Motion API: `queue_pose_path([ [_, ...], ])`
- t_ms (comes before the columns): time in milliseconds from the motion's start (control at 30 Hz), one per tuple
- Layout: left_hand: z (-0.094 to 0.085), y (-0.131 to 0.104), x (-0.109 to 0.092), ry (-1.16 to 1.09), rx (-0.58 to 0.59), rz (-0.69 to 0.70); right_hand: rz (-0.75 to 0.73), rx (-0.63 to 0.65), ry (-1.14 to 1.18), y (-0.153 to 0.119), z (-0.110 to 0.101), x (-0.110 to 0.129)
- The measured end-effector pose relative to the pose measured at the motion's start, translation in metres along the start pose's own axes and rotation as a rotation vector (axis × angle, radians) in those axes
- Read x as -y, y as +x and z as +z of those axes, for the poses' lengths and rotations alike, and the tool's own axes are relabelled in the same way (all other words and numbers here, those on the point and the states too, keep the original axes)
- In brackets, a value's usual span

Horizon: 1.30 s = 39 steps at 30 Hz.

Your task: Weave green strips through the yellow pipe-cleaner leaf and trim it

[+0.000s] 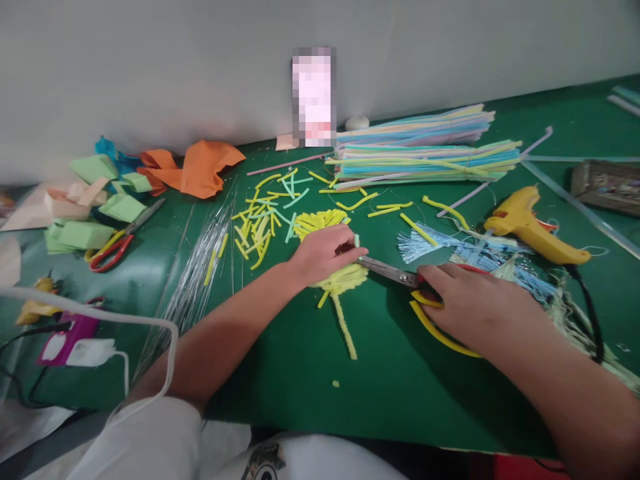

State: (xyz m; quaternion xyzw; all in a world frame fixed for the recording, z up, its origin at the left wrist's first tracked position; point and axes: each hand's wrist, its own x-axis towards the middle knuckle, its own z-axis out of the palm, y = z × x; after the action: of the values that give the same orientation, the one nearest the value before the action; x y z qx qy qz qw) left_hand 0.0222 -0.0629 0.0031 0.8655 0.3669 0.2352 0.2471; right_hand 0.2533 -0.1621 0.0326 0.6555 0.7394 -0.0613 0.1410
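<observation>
My left hand (327, 253) pinches a short pale green stem piece (357, 242) above a yellow leaf-like shape (345, 280) made of fuzzy stems, hiding its middle. A yellow fuzzy stalk (345, 327) runs from the shape toward me. In my right hand (457, 300) are scissors (393, 272) with red and yellow handles; their blades point left and the tips reach my left fingertips. Whether the blades touch the green piece is too small to tell. Cut yellow and green pieces (260, 230) lie left of the shape.
Bundles of coloured stems (425, 160) and a propped phone (314, 97) stand at the back. A yellow glue gun (537, 227) and blue tassels (430, 243) lie right. Left are wires (205, 267), orange paper (207, 167), other scissors (113, 250) and a white cable (173, 347).
</observation>
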Motion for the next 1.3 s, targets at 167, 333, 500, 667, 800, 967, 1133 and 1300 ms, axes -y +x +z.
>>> queue_pose_path([
  [167,-0.001,0.0,-0.001,-0.002,0.01,0.0,0.026,-0.002,-0.016,-0.001,0.0,0.008],
  [333,0.0,-0.001,-0.001,0.007,0.003,0.035,0.022,-0.016,-0.025,0.0,0.003,0.009],
  [500,0.001,-0.001,0.0,0.01,0.003,0.046,0.037,-0.016,-0.046,-0.001,0.006,0.01],
  [667,0.001,-0.001,0.0,0.013,-0.003,0.047,0.018,-0.054,-0.043,-0.002,0.009,0.009],
  [800,0.001,-0.001,0.002,0.0,-0.027,0.036,0.01,-0.069,-0.044,-0.002,0.013,0.008],
  [967,0.002,-0.001,0.003,-0.01,-0.06,0.041,0.009,-0.062,-0.054,-0.003,0.011,0.009],
  [1133,0.002,0.0,0.003,0.04,-0.101,0.083,0.001,-0.05,-0.063,-0.004,0.003,0.012],
  [1300,0.001,0.001,0.004,0.018,-0.143,0.116,0.006,0.022,-0.07,-0.004,0.003,0.013],
])
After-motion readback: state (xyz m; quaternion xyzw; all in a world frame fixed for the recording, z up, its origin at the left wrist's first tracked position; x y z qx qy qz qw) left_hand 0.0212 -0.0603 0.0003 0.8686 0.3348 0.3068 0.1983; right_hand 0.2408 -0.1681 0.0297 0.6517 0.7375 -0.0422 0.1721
